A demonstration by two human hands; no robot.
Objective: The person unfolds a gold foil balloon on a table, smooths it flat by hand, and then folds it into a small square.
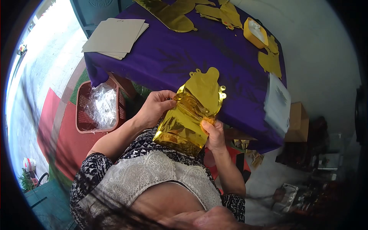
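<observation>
A flat, uninflated gold foil balloon (174,126) is stretched between my two hands in front of my chest, by the table's near edge. My left hand (158,104) pinches its left edge between thumb and fingers. On the right edge, lower down, my right hand (214,132) grips it with the thumb on top. The near part of the foil is shiny and creased. Its far part is smoother, with a rounded tip and small looped tabs, and overlaps the purple tablecloth (153,57). The fingers under the foil are hidden.
More flat gold foil balloons (178,21) lie at the table's far side. A yellow tub (253,36) with white contents, grey-beige cards (111,36) and clear plastic sleeves (276,103) rest on the table. A basket (81,111) of clear plastic and a cardboard box (298,122) stand below.
</observation>
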